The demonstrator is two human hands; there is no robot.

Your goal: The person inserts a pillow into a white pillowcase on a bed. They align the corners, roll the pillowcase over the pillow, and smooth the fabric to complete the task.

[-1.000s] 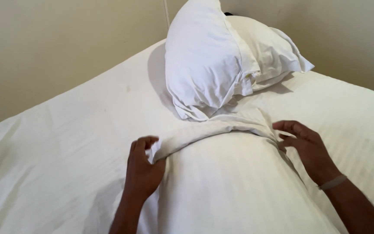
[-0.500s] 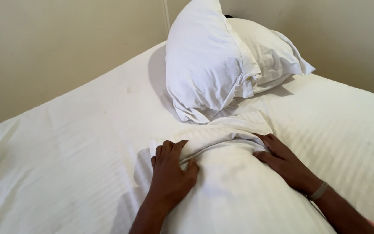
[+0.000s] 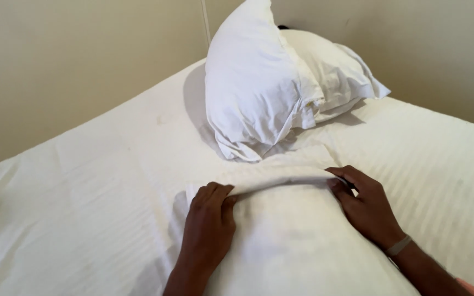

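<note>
plain cream walls (image 3: 83,66) fill the top of the frame and meet in a corner at upper centre, so the bed (image 3: 83,181) sits pushed into that corner. its white sheet has a faint woven stripe and lies mostly smooth, with soft creases toward the left edge of the frame.

two white pillows stand propped against the wall at upper centre. the front pillow (image 3: 253,93) is upright on its end, plump, its case wrinkled and the open flap bunched at the bottom right. the back pillow (image 3: 336,71) leans behind it to the right, slumped lower, probably set aside there to keep the middle of the bed free.

lower centre, a third pillow (image 3: 297,246) in a striped white case lies flat on the sheet, running down to the bottom edge. its far end shows a folded cotton hem (image 3: 281,174) across the width, just below the upright pillows.

the left hand (image 3: 209,225) lies palm down on the pillow's left corner, fingers curled over the hem and pinching the fabric. the right hand (image 3: 366,205), with a thin band (image 3: 399,245) at the wrist, rests on the right corner, fingertips hooked on the hem edge there. gripping both corners keeps the hem stretched straight between the two hands.
</note>
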